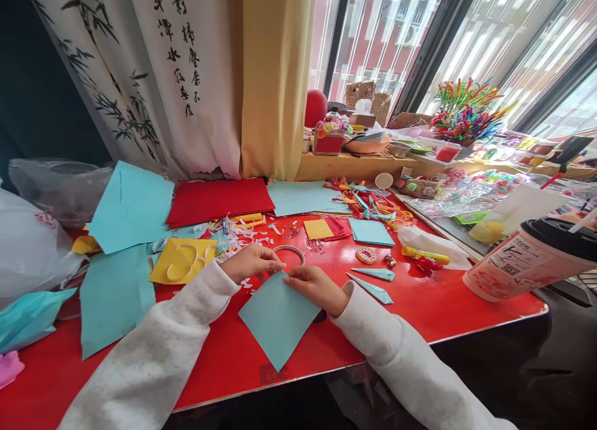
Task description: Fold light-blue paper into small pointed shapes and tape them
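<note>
A square of light blue paper (280, 324) hangs by its top corner over the red table near the front edge. My left hand (254, 263) pinches that corner from the left, fingers closed. From the right, my right hand (321, 289) grips the same corner between thumb and fingers. Behind my hands lies a roll of tape (290, 253), partly covered by them. Two narrow folded blue paper pieces (373, 288) rest to the right of my right hand. A dark object, mostly hidden, shows beneath the right side of the paper.
The red table (448, 312) holds a stack of blue squares (372, 232), a yellow square (319, 229), red paper (221, 201) and several paper scraps. A yellow glue stick (425, 255) lies at right, near a large drink cup (527, 262). Plastic bags (32, 243) crowd the left.
</note>
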{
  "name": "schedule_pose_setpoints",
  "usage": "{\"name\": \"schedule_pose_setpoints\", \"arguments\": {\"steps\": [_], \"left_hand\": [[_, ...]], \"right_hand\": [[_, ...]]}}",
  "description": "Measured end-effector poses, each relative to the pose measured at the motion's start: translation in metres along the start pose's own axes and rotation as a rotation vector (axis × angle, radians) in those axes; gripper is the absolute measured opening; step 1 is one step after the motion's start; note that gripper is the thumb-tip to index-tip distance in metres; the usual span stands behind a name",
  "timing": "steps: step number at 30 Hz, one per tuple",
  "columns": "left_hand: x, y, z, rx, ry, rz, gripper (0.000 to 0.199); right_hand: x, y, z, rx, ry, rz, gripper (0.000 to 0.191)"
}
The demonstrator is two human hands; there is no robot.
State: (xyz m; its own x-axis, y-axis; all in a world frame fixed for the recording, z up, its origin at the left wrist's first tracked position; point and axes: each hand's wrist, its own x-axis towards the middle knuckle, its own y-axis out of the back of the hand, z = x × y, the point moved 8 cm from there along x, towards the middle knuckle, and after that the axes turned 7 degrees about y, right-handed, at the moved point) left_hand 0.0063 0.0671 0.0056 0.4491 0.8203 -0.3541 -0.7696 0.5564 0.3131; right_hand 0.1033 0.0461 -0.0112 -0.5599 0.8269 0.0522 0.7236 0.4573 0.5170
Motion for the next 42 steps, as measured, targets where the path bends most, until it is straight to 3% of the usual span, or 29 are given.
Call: {"name": "schedule_pose_setpoints", "arguments": {"steps": [11,16,24,31,42], "left_hand": [[-0.004,-0.005,-0.002,0.091,0.020,-0.067,0.033],[-0.004,-0.007,-0.008,0.098,0.039,-0.117,0.033],[-0.005,-0.007,-0.007,0.081,0.040,-0.102,0.032],[-0.008,-0.011,-0.006,0.200,0.009,-0.132,0.034],[-0.002,-0.012,-0.005,0.314,-0.071,0.000,0.039]], "right_hand": [[0.001,-0.002,0.002,-0.005,-0.020,-0.028,0.027],[0.000,-0.004,-0.004,-0.011,0.044,-0.058,0.029],[-0.001,0.002,-0.009,-0.043,0.079,-0.022,0.031],[-0.003,0.005,-0.008,-0.064,0.072,-0.046,0.034],[-0.003,0.006,-0.009,-0.031,0.068,-0.049,0.034]]}}
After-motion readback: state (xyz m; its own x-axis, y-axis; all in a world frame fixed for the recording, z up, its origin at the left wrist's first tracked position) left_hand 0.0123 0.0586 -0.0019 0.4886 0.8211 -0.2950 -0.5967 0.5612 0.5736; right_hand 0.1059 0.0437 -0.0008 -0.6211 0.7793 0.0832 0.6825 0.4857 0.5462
